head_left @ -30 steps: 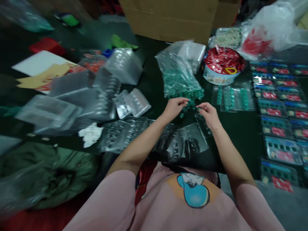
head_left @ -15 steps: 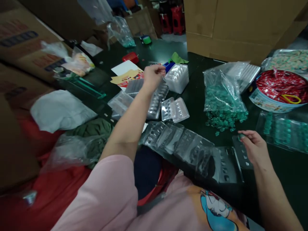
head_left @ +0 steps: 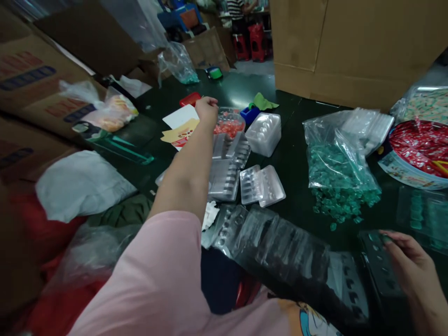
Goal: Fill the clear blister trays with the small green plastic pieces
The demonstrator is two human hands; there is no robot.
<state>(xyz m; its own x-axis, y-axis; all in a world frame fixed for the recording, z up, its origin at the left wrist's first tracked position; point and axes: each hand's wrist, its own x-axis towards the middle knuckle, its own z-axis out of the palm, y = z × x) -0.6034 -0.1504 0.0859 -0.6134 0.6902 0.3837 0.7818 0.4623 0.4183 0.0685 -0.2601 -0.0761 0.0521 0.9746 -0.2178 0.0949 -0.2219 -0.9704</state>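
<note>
My left hand (head_left: 207, 109) is stretched far out beside a clear tub of small red pieces (head_left: 229, 125); its fingers are bent together, and what they hold, if anything, is too small to name. At the lower right, my right hand (head_left: 408, 256) pinches a small green piece (head_left: 386, 239) over a clear moulded tray (head_left: 380, 261). Loose green pieces (head_left: 338, 205) spill from a plastic bag (head_left: 329, 158) beyond it. A row of overlapping clear trays (head_left: 280, 238) runs along the table's near edge.
Stacked clear trays (head_left: 264, 133) stand mid-table near a blue container (head_left: 249, 114). A round tin (head_left: 406, 167) of red wrapped items is at the right. Cardboard boxes (head_left: 350, 51) border the table (head_left: 294, 186). A person (head_left: 238, 11) stands far back.
My left hand has moved left, away from the stacked trays, and the tub of red pieces now shows. My right hand and its green piece are over the tray, lower in view.
</note>
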